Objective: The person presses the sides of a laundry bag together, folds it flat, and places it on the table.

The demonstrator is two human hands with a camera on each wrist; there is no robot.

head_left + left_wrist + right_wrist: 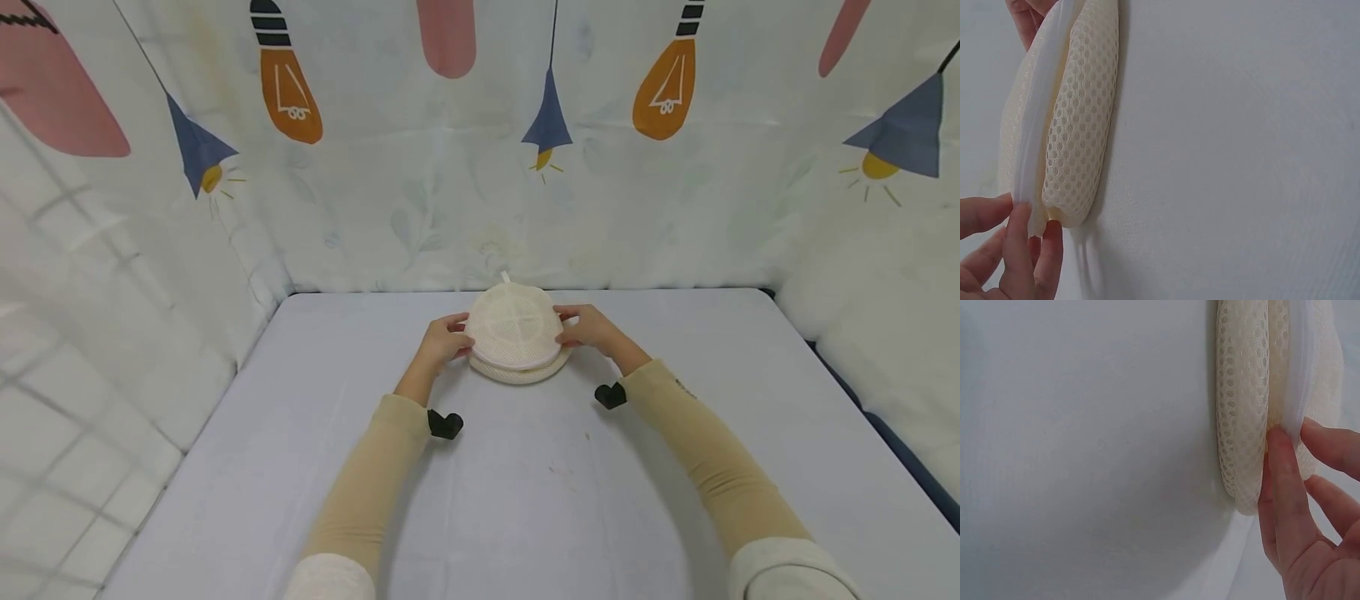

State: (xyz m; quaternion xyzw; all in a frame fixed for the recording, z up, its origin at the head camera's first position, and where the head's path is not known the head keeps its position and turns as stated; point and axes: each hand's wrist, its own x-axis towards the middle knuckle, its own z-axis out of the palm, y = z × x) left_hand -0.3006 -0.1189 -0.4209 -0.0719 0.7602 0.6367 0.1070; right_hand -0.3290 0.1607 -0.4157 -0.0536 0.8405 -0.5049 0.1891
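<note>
A round cream mesh laundry bag (516, 325) lies near the table's far edge, its upper part tilted and a small white loop at the top. Along its rim runs a white zipper band (1030, 131). Below that band bulges a thicker lower part with open honeycomb mesh (1241, 406). My left hand (444, 340) pinches the band at the left side between thumb and fingers. On the opposite side my right hand (588, 327) pinches the same rim, its thumb above and fingers beneath. The zipper's pull cannot be made out.
The bag lies on a table with a pale cover (510, 500). Behind it hangs a white curtain (360, 192) printed with lamps and bulbs, and more curtain stands at both sides. Black heart-shaped pieces (446, 426) stick out from both wrists.
</note>
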